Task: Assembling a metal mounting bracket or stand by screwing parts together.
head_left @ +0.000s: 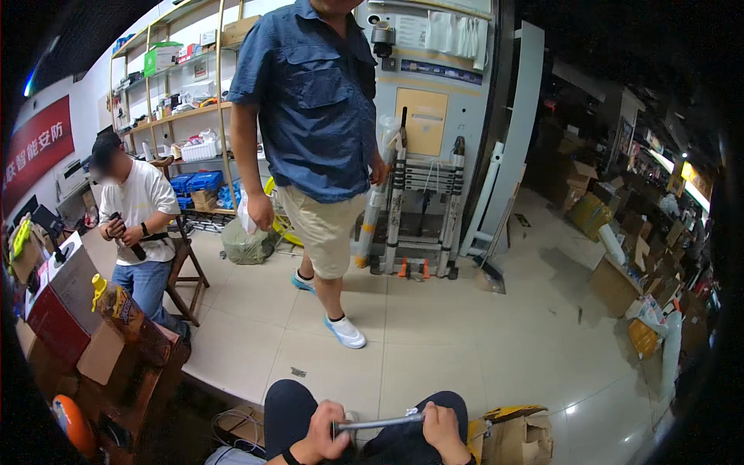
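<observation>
Metal rod (381, 423) spans the gap between my two hands, above my lap, its right end slightly higher than its left. My left hand (322, 435) is wrapped around the left end, and my right hand (440, 428) grips the other; a black band (290, 457) circles my left wrist. Just beyond my hands are my knees in dark trousers (289, 411). Beside my right hand is brown cardboard (527, 442); to the left of my left hand are loose pale cables (232, 422). Farther left, a bottle with a yellow cap (128, 310) stands near an open carton flap (102, 353). Well ahead of my hands, a person in a blue shirt (310, 108) stands on the tiled floor (442, 341), with folded ladders (397, 209) behind. Ahead and to my left, a seated person in a white top (143, 194) holds a dark object (136, 249). Far to the right of my right hand, boxes (616, 283) are heaped up.
</observation>
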